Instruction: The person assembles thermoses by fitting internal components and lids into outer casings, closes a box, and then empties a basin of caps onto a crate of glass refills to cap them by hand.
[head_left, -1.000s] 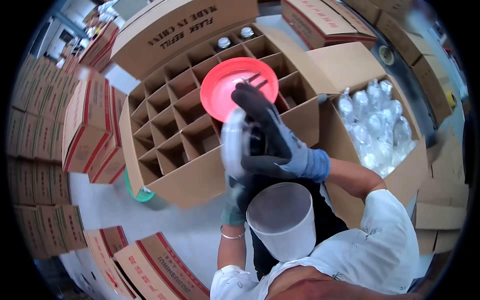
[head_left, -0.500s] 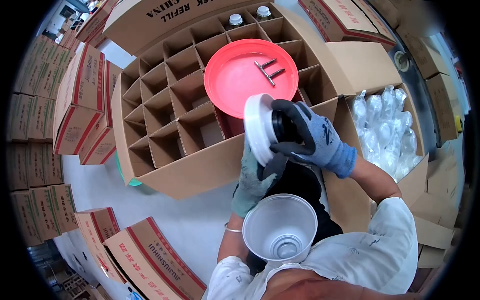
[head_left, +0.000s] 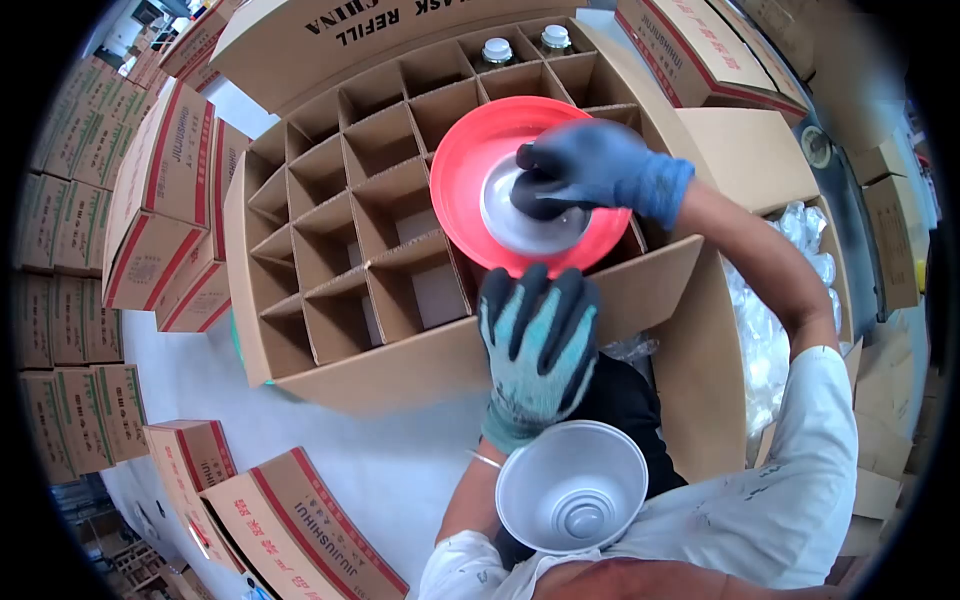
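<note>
My right hand (head_left: 600, 175), in a blue and dark grey glove and blurred by motion, closes on the dark middle of a round white lid-like piece (head_left: 535, 238). This piece lies inside a shallow red dish (head_left: 455, 150) on top of the divided carton (head_left: 420, 350). My left hand (head_left: 538, 345), in a green and dark grey glove, is open, its fingers stretched toward the dish's near rim and holding nothing. A translucent tub (head_left: 520, 490) rests in my lap, its mouth facing up.
Two white-capped bottles (head_left: 497, 52) stand in far compartments of the carton. To the right, an open box holds clear plastic-looking pieces (head_left: 755, 340). Printed cartons (head_left: 310, 520) stand at the left and front, with stacks (head_left: 75, 310) beyond.
My right hand has carried the white piece forward into the red dish. My left hand has let go of it and opened. The metal H-shaped piece in the dish is now hidden.
</note>
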